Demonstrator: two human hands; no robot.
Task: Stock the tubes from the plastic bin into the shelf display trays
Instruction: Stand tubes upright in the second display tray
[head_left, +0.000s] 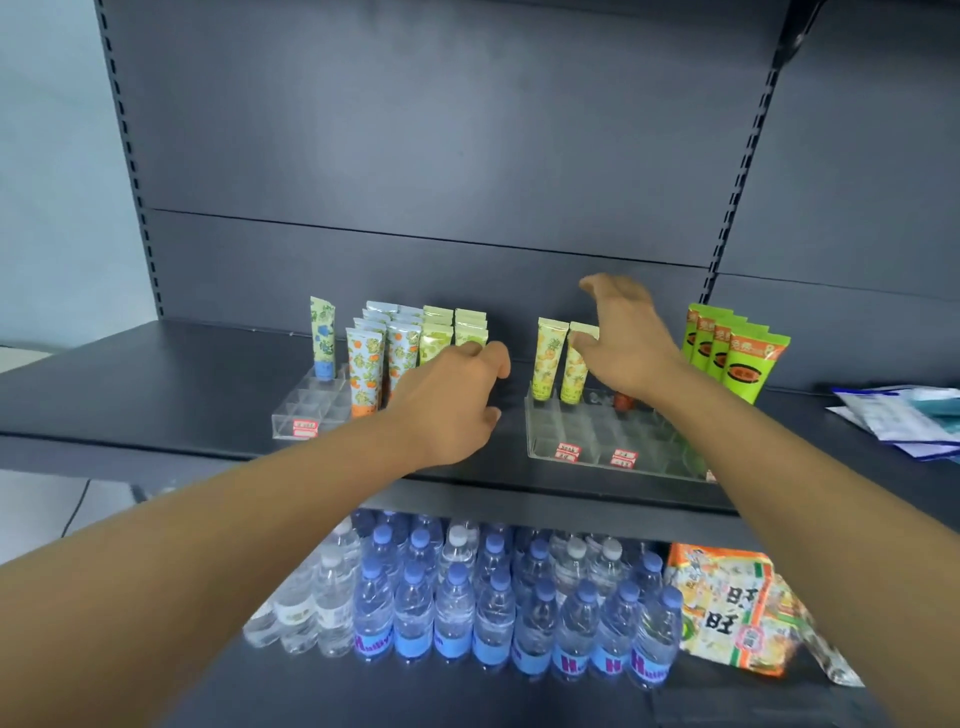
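Observation:
Two clear compartment trays stand on the dark shelf: the left tray (311, 413) and the right tray (597, 441). The left one holds a blue-flowered tube (323, 338), orange-patterned tubes (363, 371), pale blue tubes (402, 345) and green tubes (436, 332). Two yellow tubes (549, 358) stand upright at the right tray's back left. My right hand (631, 343) hovers with spread fingers, its thumb touching the top of the second yellow tube (575, 374). My left hand (452, 397) is loosely curled in front of the green tubes and holds nothing I can see. No plastic bin is in view.
Green sachet packs (748, 364) stand right of the right tray, with blue-and-white packets (904, 415) lying at the shelf's far right. Several water bottles (457, 608) and snack bags (737, 613) fill the lower shelf. A small red item (623, 401) sits in the right tray behind my wrist.

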